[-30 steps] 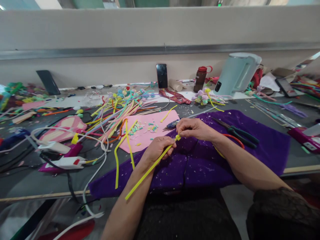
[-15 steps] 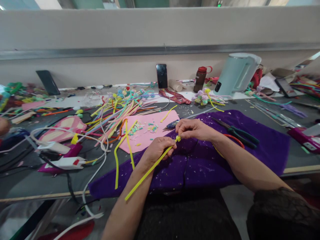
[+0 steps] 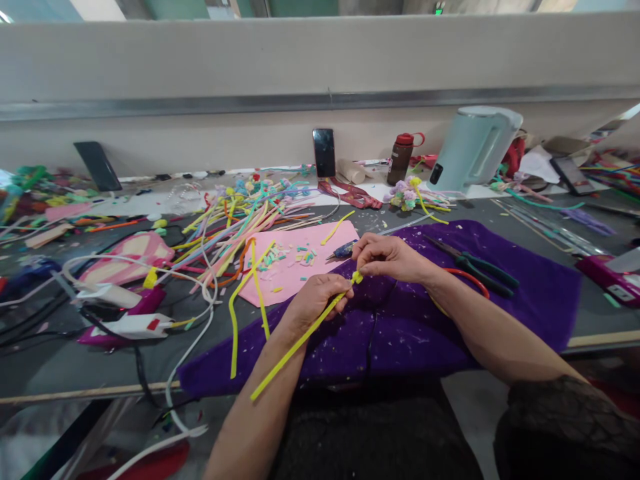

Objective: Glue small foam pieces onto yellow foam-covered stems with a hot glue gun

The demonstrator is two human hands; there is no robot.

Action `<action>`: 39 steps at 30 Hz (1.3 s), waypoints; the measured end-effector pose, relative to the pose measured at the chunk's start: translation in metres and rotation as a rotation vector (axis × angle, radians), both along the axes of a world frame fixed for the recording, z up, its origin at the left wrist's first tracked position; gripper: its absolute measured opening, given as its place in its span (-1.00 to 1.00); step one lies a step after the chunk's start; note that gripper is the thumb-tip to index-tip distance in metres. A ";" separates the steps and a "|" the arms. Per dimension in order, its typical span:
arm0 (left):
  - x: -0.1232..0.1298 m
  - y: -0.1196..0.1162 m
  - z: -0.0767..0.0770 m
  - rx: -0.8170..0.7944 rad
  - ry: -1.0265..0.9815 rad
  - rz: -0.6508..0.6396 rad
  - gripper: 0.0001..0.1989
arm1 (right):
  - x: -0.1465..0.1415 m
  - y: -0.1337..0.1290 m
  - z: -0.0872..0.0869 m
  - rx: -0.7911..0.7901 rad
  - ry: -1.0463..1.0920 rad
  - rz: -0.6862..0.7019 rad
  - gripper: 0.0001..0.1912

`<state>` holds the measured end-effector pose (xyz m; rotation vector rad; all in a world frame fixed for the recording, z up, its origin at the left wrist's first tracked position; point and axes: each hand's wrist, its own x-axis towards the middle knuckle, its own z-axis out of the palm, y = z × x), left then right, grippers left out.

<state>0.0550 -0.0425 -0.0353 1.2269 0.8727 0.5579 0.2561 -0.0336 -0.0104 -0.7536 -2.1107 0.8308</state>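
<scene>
The left hand grips a yellow pipe cleaner; the right hand pinches its bunched tip. Both have barely shifted; work there seemingly continues.

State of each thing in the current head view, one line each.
Left hand: closed on yellow strip
Right hand: pinching strip's bunched end
Yellow strip: bunched at one end, long tail loose
Pliers: lying on purple cloth
Purple cloth: spread, speckled
Central phone: propped up, screen dark
Bottle: upright, lid on
Kettle: upright, lid closed
</scene>
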 end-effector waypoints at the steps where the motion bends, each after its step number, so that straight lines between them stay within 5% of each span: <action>1: 0.000 0.000 0.000 -0.002 -0.001 0.002 -0.82 | 0.000 0.000 0.000 0.006 -0.009 -0.003 -0.94; 26: 0.001 -0.002 0.004 -0.028 -0.093 0.102 -0.84 | 0.000 0.001 -0.008 0.055 0.039 -0.069 -0.81; 33: -0.003 -0.001 0.005 -0.061 -0.218 0.037 -0.83 | -0.003 -0.002 -0.006 -0.084 0.188 -0.053 -0.73; 39: -0.003 -0.001 0.004 -0.090 -0.218 -0.012 -0.83 | -0.005 -0.008 -0.001 -0.022 0.115 0.043 -0.72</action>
